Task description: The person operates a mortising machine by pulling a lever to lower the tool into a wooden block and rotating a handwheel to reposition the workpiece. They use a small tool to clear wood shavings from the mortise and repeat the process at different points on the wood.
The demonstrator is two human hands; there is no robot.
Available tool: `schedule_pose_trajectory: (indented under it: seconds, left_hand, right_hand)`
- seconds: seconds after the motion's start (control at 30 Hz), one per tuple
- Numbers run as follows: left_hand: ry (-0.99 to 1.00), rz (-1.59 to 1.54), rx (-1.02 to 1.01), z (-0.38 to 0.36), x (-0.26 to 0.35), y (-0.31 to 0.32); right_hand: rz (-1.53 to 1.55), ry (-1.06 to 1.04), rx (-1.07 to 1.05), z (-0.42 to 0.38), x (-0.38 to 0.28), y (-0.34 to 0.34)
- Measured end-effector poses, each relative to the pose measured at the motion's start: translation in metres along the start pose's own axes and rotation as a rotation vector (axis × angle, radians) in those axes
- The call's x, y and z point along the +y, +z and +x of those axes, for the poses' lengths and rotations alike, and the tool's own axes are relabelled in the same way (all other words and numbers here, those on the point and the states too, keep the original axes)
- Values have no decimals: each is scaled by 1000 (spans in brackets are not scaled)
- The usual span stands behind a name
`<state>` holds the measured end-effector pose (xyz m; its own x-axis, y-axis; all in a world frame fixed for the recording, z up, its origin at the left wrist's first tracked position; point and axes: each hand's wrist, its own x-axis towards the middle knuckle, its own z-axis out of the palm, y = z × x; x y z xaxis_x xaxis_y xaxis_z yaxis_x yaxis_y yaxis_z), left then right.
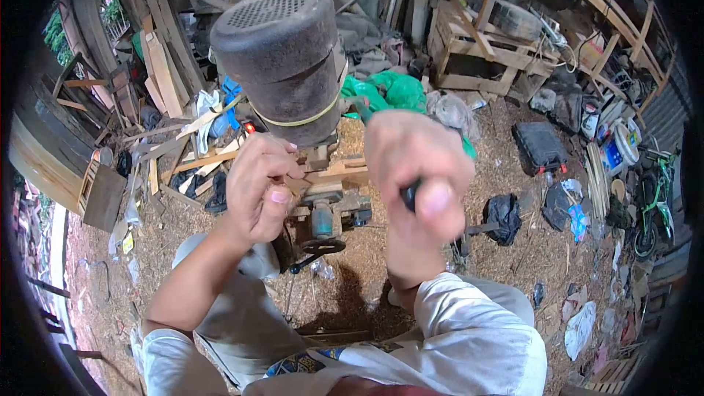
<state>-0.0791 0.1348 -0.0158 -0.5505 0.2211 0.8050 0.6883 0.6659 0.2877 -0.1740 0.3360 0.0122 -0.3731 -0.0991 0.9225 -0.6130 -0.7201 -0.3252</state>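
My right hand [419,169] is raised and slightly smeared by motion, its fingers wrapped round a handle with a black end [412,194]. The rest of that tool is mostly hidden behind the fist. My left hand [260,187] is closed, fingers curled and thumb pressed in, beside a light wooden workpiece [341,174]. Whatever it may hold is hidden. The workpiece lies on a machine with a blue-green metal part [322,220] and a black handwheel [323,247] below. Beyond my left hand stands a large dark motor housing [282,66] with a perforated top.
Wood shavings cover the floor [469,308]. Wood offcuts [198,158] lie left, a green plastic sheet [396,92] behind. On the right are a black tool case [539,145], a wooden crate frame [477,51], a black bag [503,218] and a green bicycle [656,205].
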Motion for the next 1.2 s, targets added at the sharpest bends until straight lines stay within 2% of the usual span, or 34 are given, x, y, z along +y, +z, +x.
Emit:
schedule_pose_trajectory:
  seconds: [0.07, 0.2, 0.27, 0.57, 0.67, 0.8, 0.9, 0.93, 1.03, 1.07, 1.17, 1.2]
  left_hand:
    - [-19, -14, 11, -3, -3, -3]
    - [-57, -15, 38, -9, -11, -6]
    - [-71, -11, 32, -11, -14, -8]
    - [-80, -14, -119, -31, -23, -28]
    - [-68, 5, -182, -37, -25, -37]
    - [-95, -51, -180, -44, -23, -47]
    - [-73, -144, -265, -41, -18, -55]
    - [-72, -152, -254, -42, -18, -57]
    - [-39, -262, -408, -46, -20, -60]
    - [-43, -283, -398, -50, -20, -60]
    - [-181, -374, -583, -56, -19, -62]
    - [-185, -390, -572, -61, -21, -63]
  right_hand:
    - [-24, -109, -70, -17, 0, -2]
    - [-16, -143, -170, -31, 3, -16]
    - [13, -180, -306, -39, 3, -23]
    - [-56, -178, -280, -78, -5, -22]
    - [-50, -253, -302, -96, -2, -27]
    - [-66, -130, -348, -100, -12, -28]
    - [-68, 78, -416, -91, -23, -27]
    - [-75, 83, -426, -86, -29, -25]
    - [-90, 593, -488, -66, -49, -23]
    - [-138, 681, -613, -57, -51, -25]
    - [-279, 1028, -871, -23, -58, -10]
    - [-318, 1171, -952, -16, -59, -6]
